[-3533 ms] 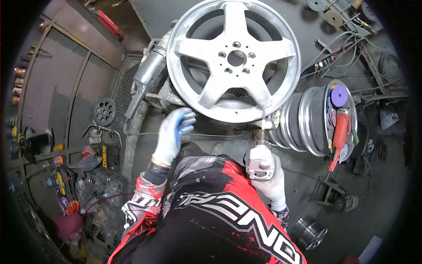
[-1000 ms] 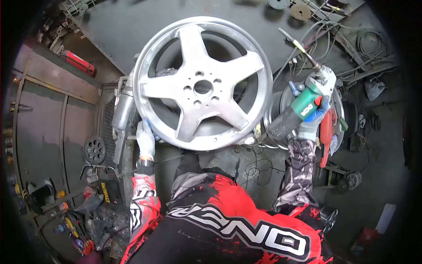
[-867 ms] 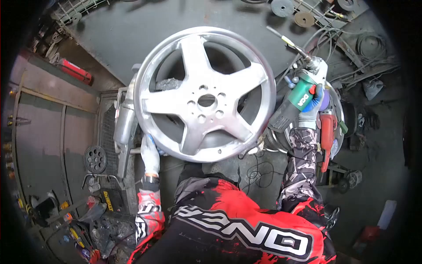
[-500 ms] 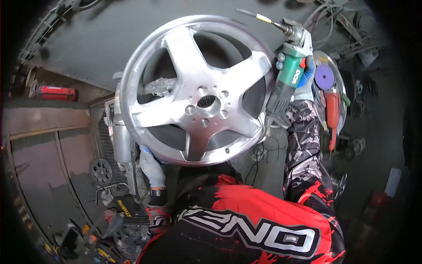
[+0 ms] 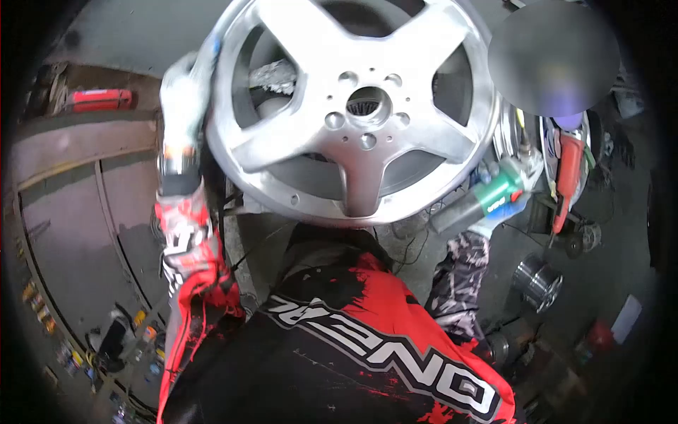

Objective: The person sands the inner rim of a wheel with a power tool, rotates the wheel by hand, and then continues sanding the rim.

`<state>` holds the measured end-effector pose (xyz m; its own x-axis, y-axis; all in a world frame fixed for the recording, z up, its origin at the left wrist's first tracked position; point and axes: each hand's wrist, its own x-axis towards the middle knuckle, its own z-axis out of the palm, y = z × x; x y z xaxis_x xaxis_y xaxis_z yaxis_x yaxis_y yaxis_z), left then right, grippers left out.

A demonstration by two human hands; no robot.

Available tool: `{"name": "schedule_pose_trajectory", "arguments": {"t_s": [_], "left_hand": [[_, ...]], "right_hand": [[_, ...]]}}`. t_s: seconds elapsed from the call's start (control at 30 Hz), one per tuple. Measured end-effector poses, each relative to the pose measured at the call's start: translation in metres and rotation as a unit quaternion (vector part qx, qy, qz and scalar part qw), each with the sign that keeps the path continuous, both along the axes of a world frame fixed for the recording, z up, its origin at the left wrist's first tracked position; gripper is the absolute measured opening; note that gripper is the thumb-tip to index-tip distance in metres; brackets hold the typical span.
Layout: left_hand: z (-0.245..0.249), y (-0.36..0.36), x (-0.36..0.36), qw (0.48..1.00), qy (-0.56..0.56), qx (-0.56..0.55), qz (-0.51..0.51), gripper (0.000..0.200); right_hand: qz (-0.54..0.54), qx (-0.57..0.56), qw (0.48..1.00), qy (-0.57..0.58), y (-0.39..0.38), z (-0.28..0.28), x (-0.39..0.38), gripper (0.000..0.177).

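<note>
A bare silver alloy wheel with five broad spokes fills the upper middle of the head view. My left hand, in a pale glove, grips the wheel's outer edge on the left side. At lower right, my right hand is closed round a green and black DCA grinder. The grinder's metal head points up and right, with a thin shaft rising from it, beside the wheel and apart from the spokes. Most of my right fingers are hidden behind the tool body.
Right of the grinder lies a red power tool with a purple disc. A shiny cylindrical metal part sits on the floor at lower right. A red case rests on a ledge at left, and small bottles and tools clutter the lower left floor.
My left hand has moved from the wheel's lower left edge up to its upper left side. The wheel has turned. My right hand has lowered the grinder from the wheel's upper right.
</note>
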<state>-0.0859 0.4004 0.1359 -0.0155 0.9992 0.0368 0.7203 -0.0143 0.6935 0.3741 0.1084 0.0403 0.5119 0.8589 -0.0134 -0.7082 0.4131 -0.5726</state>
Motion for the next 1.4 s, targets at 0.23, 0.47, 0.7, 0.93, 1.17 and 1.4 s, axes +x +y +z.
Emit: {"name": "schedule_pose_trajectory", "arguments": {"t_s": [0.23,0.47,0.7,0.93,1.17,1.4], "left_hand": [[-0.003,-0.009,0.019,0.991,0.067,0.095,0.07,0.064],[-0.09,-0.214,0.107,0.989,-0.137,0.05,0.011,0.021],[-0.156,-0.364,0.249,0.792,-0.478,-0.31,-0.219,0.045],[-0.161,-0.375,0.305,0.793,-0.445,-0.305,-0.284,0.047],[-0.175,-0.375,0.315,0.781,-0.4,-0.381,-0.29,0.052],[-0.172,-0.376,0.302,0.78,-0.34,-0.42,-0.318,0.056]], "right_hand": [[0.053,-0.038,0.998,0.01,-0.048,-0.029,0.001,0.087],[0.138,-0.092,0.979,-0.117,-0.112,-0.053,0.018,0.086],[0.05,-0.312,0.856,-0.409,-0.156,-0.049,-0.007,0.091],[0.106,-0.317,0.901,-0.278,-0.193,-0.071,-0.018,0.097],[0.072,-0.338,0.907,-0.24,-0.2,-0.066,-0.038,0.075],[0.029,-0.383,0.904,-0.187,-0.216,-0.068,-0.068,0.072]]}}
